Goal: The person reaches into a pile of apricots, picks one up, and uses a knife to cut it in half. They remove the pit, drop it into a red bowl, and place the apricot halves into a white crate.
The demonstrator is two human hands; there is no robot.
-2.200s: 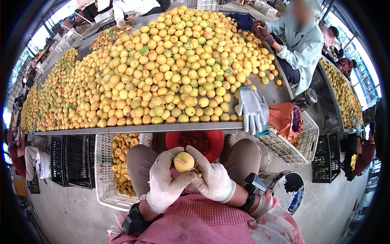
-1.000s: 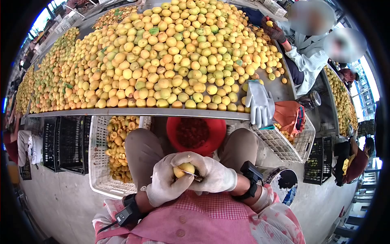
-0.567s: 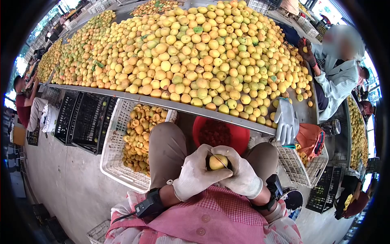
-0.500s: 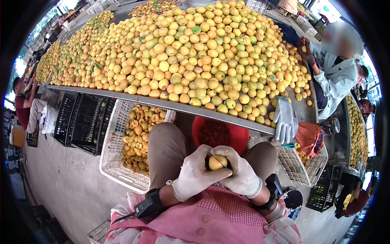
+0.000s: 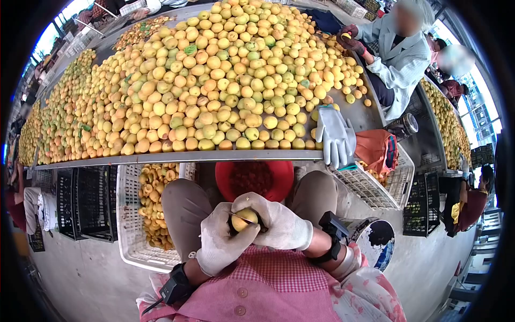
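Note:
In front of my lap, both white-gloved hands are closed around one yellow-green apricot (image 5: 244,219). My left hand (image 5: 221,237) wraps its left side, and my right hand (image 5: 276,221) curls over the top and right side. A thin blade (image 5: 242,217) lies slantwise across the fruit's face; which hand has hold of it is hidden by the fingers. Just beyond the hands, a red basin (image 5: 287,180) with dark reddish pieces in it sits between my knees. A white crate (image 5: 129,225) of halved apricots is at my left knee.
A metal table (image 5: 177,157) heaped with whole apricots spans the front. Grey gloves (image 5: 335,137) hang over its edge. At right are another white crate (image 5: 370,188) with an orange cloth and a bucket (image 5: 386,252). A co-worker (image 5: 399,59) sits beyond; black crates (image 5: 94,198) stand left.
The view has turned to the right, so the table and crates appear further left. Both hands still grip the apricot, which has tilted slightly between them with the blade still across it.

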